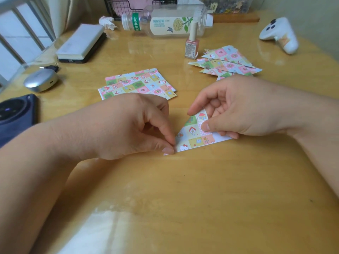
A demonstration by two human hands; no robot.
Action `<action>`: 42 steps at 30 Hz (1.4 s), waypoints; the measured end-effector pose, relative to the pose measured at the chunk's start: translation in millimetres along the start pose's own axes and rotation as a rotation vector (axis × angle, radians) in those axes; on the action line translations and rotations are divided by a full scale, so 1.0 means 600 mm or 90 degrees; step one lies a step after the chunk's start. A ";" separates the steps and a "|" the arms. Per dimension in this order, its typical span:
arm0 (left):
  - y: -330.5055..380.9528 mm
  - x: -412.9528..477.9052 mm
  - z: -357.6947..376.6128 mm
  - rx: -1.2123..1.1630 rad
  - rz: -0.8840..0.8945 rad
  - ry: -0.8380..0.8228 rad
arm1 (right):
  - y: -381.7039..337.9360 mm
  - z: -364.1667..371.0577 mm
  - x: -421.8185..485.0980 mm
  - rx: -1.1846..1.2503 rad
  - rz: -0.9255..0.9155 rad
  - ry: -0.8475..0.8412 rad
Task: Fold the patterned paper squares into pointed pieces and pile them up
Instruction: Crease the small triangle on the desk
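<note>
A patterned paper square [192,133], partly folded with a white underside showing, lies on the wooden table [183,189] between my hands. My left hand [132,125] pinches its lower left tip with thumb and forefinger. My right hand [236,109] holds the folded flap, thumb on the patterned face and fingers curled behind it. A stack of flat patterned squares [137,84] lies just beyond my left hand. A pile of folded pointed pieces [227,61] sits beyond my right hand.
A nail polish bottle [191,46] stands next to the pile. A plastic bottle [165,21] lies on its side at the back. A white controller [280,34] is far right. A power bank [80,43], earbud case [40,79] and phone [16,112] lie left.
</note>
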State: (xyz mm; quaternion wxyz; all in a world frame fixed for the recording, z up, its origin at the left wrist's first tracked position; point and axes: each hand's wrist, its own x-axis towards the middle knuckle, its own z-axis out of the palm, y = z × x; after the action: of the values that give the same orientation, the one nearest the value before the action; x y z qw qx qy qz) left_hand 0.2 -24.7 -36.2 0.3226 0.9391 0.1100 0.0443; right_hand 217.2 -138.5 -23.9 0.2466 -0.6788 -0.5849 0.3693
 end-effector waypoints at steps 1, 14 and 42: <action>-0.001 0.000 0.001 -0.010 -0.008 0.001 | 0.000 0.000 0.000 0.000 0.000 -0.002; -0.006 0.003 0.002 0.041 -0.038 -0.011 | 0.003 -0.002 0.000 0.007 -0.008 -0.008; 0.001 -0.030 0.007 0.267 -0.018 -0.008 | -0.025 0.003 -0.015 -0.201 0.009 0.048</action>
State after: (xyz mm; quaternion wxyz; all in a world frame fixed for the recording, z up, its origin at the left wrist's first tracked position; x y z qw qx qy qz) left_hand -16.3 -32.0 -39.2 0.1212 0.9843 0.1282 0.0100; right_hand 206.1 -144.3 -11.8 0.1562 -0.7264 -0.6214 0.2486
